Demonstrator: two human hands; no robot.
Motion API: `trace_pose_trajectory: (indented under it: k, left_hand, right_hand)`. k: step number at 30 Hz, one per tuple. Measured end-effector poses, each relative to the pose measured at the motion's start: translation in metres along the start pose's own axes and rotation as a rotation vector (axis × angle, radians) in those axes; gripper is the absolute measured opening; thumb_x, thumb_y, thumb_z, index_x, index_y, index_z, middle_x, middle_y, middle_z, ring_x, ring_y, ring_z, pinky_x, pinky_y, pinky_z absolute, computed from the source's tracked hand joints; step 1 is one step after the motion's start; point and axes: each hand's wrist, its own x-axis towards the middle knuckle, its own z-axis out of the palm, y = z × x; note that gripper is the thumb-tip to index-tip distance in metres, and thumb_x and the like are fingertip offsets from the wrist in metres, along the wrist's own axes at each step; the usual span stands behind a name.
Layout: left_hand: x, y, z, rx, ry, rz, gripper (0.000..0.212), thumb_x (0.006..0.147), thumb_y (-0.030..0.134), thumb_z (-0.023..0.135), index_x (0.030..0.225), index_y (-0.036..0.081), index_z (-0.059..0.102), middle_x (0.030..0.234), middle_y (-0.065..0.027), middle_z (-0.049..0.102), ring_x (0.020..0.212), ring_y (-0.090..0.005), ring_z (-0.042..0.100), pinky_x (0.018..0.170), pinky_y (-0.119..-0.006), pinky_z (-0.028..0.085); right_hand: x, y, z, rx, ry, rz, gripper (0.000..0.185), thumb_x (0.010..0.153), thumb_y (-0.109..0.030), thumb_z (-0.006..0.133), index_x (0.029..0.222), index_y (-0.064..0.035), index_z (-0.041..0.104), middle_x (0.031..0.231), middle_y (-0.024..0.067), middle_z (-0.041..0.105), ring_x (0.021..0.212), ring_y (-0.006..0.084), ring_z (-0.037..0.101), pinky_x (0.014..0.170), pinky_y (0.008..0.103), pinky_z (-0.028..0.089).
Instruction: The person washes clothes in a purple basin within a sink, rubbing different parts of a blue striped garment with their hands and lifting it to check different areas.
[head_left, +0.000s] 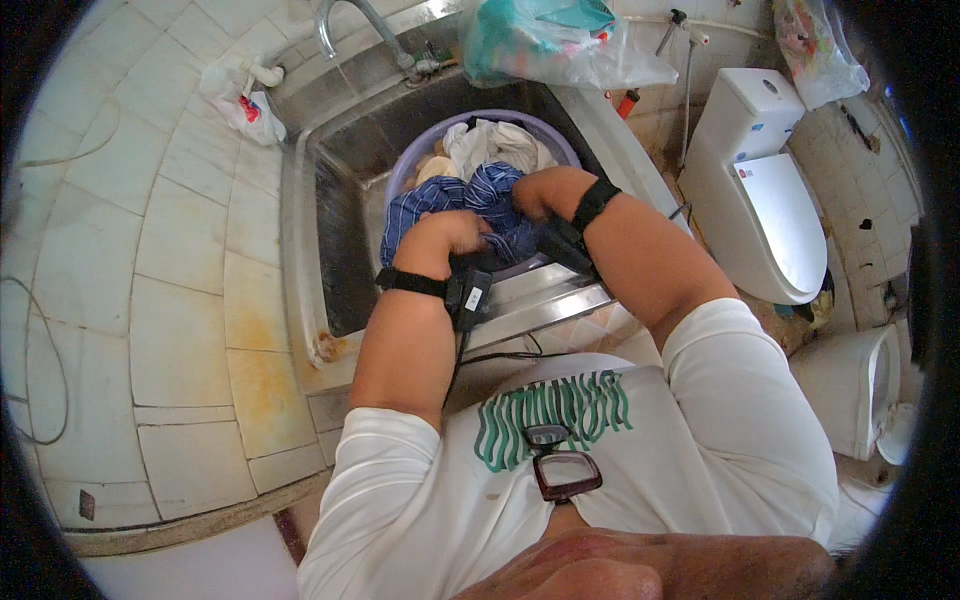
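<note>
A purple plastic basin (400, 166) full of cloth sits in a stainless steel sink (304, 247). Blue striped cloth (427, 199) lies across its near part, with white cloth (491, 142) and a cream piece (439, 169) behind it. My left hand (461, 229) is on the near left part of the striped cloth, its fingers blurred and partly turned into the folds. On the right, my right hand (534, 193) touches the same cloth, its fingers hidden by folds and the wrist. Whether either hand grips the cloth is not clear.
A curved metal faucet (367, 19) rises behind the sink. Plastic bags (540, 45) rest at its back right corner, and a white bag (255, 120) hangs at the left wall. A white toilet (784, 217) and a white bin (847, 382) stand to the right. Cables run near the front edge.
</note>
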Motion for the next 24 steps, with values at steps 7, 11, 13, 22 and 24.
trace_pose_trajectory:
  k: [7,11,13,22,24]
  left_hand:
    - [-0.036,-0.016,-0.013,-0.186,0.460,0.109,0.046,0.071,0.027,0.075,0.108,0.004,0.063,0.101,-0.0148,0.066,0.094,-0.0272,0.062,0.080,-0.035,0.047]
    - [-0.030,-0.018,-0.020,-0.377,0.981,-0.079,0.034,0.080,0.022,0.066,0.107,0.002,0.062,0.091,-0.0133,0.066,0.081,-0.0222,0.061,0.075,-0.033,0.046]
    - [-0.040,-0.006,-0.026,-0.347,1.293,-0.058,0.033,0.083,0.022,0.063,0.108,0.001,0.062,0.090,-0.0129,0.066,0.080,-0.0196,0.060,0.075,-0.032,0.046]
    - [-0.006,0.010,-0.018,-1.836,0.953,0.256,0.032,0.093,0.022,0.039,0.115,0.002,0.052,0.105,-0.0146,0.060,0.093,-0.0284,0.060,0.081,-0.041,0.050]
    - [0.000,0.005,-0.014,-1.939,0.892,0.252,0.035,0.094,0.024,0.038,0.120,0.004,0.048,0.110,-0.0152,0.057,0.096,-0.0292,0.059,0.082,-0.046,0.051]
  right_hand:
    - [-0.063,0.002,-0.059,0.626,0.363,-0.173,0.037,0.068,-0.012,0.066,0.103,-0.0022,0.064,0.088,0.0143,0.068,0.080,0.0250,0.064,0.070,0.0351,0.050]
    - [-0.073,0.006,-0.071,1.476,0.491,-0.232,0.023,0.081,-0.010,0.059,0.103,-0.0045,0.062,0.091,0.0059,0.066,0.081,0.0158,0.063,0.073,0.0298,0.051]
    - [-0.091,-0.013,-0.074,1.721,0.506,-0.401,0.024,0.084,-0.015,0.059,0.106,-0.0054,0.061,0.095,0.0061,0.066,0.084,0.0158,0.062,0.074,0.0303,0.051]
    - [-0.069,-0.044,-0.062,1.490,0.577,-0.376,0.034,0.086,-0.017,0.059,0.116,-0.0048,0.050,0.098,0.0071,0.061,0.083,0.0167,0.060,0.076,0.0302,0.050]
    - [-0.075,-0.066,-0.057,1.260,0.670,-0.481,0.042,0.083,-0.018,0.064,0.118,-0.0046,0.045,0.101,0.0082,0.057,0.087,0.0171,0.057,0.077,0.0304,0.048]
